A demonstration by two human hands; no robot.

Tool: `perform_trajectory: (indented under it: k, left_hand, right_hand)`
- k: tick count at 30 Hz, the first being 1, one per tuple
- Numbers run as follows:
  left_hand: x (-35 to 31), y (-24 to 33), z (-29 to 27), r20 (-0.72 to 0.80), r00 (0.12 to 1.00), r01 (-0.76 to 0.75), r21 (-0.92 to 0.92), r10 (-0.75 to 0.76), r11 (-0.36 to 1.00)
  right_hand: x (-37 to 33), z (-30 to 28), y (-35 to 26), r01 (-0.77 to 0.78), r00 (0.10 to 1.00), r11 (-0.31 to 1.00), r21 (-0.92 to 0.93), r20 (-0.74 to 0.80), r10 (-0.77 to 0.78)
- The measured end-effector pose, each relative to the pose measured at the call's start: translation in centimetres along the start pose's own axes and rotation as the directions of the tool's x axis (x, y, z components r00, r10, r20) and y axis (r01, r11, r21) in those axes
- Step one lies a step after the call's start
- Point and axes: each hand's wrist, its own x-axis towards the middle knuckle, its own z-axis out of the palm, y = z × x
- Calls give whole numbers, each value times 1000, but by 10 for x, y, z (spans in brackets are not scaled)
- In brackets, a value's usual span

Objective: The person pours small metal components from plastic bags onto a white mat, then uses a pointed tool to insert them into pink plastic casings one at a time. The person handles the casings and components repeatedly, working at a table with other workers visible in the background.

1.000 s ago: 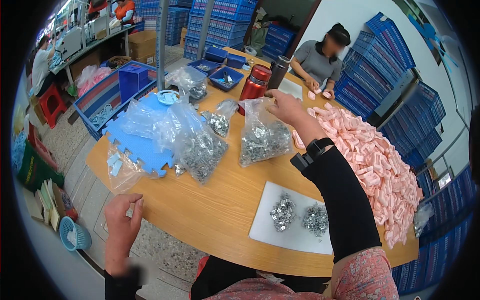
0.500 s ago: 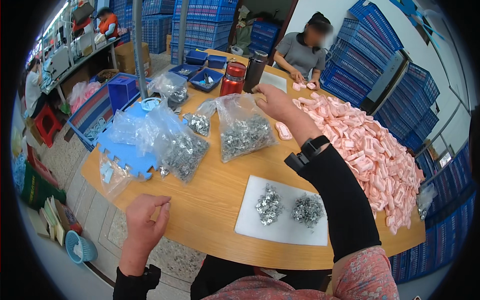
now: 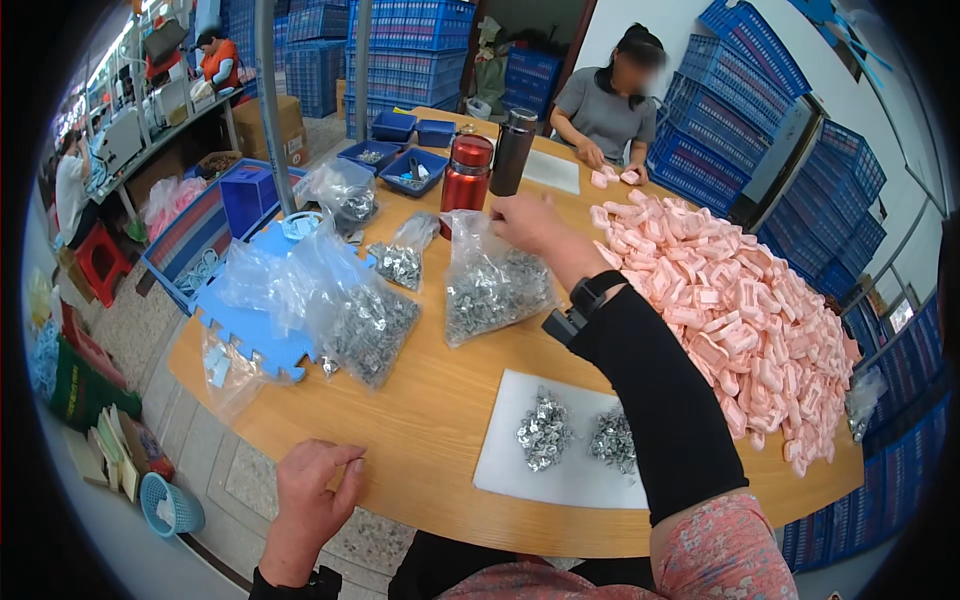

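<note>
My right hand (image 3: pixel 532 226) reaches across the table, its fingers closed at the upper right corner of a clear plastic bag (image 3: pixel 497 290) full of small silvery metal parts. The fingertips are partly hidden. My left hand (image 3: pixel 318 492) hangs empty by the near left table edge, loosely curled, with thumb and forefinger apart. Between my arms, a white foam sheet (image 3: pixel 500 478) bears two piles of metal parts, a left pile (image 3: pixel 544 432) and a right pile (image 3: pixel 612 440) partly covered by my right sleeve. Another bag of metal parts (image 3: pixel 372 330) and a smaller one (image 3: pixel 398 265) lie to the left.
A large heap of pink plastic pieces (image 3: pixel 740 320) covers the right side. Beyond the bags stand a red flask (image 3: pixel 467 180), a dark flask (image 3: pixel 513 150) and blue trays (image 3: pixel 414 172). Across the table a person (image 3: pixel 610 110) handles pink pieces. A blue foam mat (image 3: pixel 240 335) lies left.
My right hand has come slightly nearer, down to the bag's top, and the bag's upper edge has sunk. My left hand has moved slightly right and nearer to me. The view has shifted a little.
</note>
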Motion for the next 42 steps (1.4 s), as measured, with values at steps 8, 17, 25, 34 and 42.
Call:
perform_trajectory:
  k: [8,17,25,34,42]
  left_hand:
    - [10,11,1,-26,999,-20,-12,20,1000]
    - [20,45,27,267,860,487,-684,-435,543]
    - [56,105,91,509,739,481,-857,-441,-184]
    - [12,153,142,633,734,398,-695,-247,-599]
    - [-27,103,159,619,746,450,-741,-248,-498]
  right_hand:
    - [-33,-43,26,131,980,914,384,-191,-60]
    - [-84,-118,21,257,842,953,158,-521,-141]
    - [-179,-190,-51,230,930,811,538,-368,-19]
    - [-310,-166,-55,162,983,589,791,-183,-25]
    - [-496,-59,91,-434,876,892,126,-174,450]
